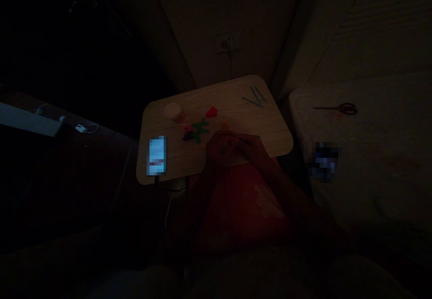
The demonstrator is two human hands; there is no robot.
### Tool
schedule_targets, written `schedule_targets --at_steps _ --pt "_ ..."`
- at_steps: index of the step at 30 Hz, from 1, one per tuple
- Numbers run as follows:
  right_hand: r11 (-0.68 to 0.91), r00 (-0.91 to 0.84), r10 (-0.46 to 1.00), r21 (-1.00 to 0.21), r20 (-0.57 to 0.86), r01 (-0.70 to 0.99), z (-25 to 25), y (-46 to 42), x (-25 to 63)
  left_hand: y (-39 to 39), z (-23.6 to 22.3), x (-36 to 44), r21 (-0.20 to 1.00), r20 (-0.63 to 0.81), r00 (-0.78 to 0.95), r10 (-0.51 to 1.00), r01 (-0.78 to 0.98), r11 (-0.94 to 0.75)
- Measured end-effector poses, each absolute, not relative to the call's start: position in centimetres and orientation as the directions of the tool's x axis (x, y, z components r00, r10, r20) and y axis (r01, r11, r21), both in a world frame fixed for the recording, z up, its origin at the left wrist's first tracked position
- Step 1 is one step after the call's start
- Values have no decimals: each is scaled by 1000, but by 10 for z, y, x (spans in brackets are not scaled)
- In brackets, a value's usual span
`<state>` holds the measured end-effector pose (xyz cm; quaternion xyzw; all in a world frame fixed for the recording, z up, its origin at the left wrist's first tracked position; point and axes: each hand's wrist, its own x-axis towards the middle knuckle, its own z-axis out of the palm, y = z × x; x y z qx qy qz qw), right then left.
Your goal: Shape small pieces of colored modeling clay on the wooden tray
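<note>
In dim light, my left hand point(218, 148) and my right hand point(251, 147) meet over the near edge of a small wooden table point(270, 128). Both hands have curled fingers closed round something small that I cannot make out. Just beyond them lies a small yellow-orange lump point(224, 122). A red lump point(211, 112) is farther back. To the left are green strips point(201, 127) laid across each other, with a dark purple lump point(187, 135) and a pinkish-red lump point(187, 128) beside them.
A lidded tub point(174, 111) stands at the table's back left, with a lit phone point(157, 155) in front. Several thin blue sticks point(254, 97) lie back right. Scissors point(340, 108) rest on a pale surface to the right. A wall socket point(227, 42) holds a plug.
</note>
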<state>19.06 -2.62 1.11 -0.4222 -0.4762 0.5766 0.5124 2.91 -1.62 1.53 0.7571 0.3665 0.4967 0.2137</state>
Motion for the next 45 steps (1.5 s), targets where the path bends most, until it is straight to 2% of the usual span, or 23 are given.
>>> schedule_targets --at_steps 7,11,14,20,30,39,45 --pt "-30 -109 994 -979 -8 -203 10 -23 195 -15 15 30 669 615 285 735 304 -678" --pt "-20 -106 994 -990 -5 -136 8 -24 197 -13 12 31 667 602 312 735 311 -677" --pt "4 -87 996 -996 12 -87 8 -25 197 -13 10 30 676 603 304 738 296 -675" --pt "18 -121 992 -994 31 -110 8 -25 196 -12 7 29 662 605 290 742 335 -670" --pt "103 -158 982 -995 101 2 1 -25 196 -16 10 32 666 587 262 766 382 -641" --pt "63 -136 987 -986 84 -158 4 -25 193 -12 11 30 709 534 237 812 398 -582" --pt "48 -51 997 -985 57 -164 3 -24 192 -11 8 28 686 558 197 806 437 -582"
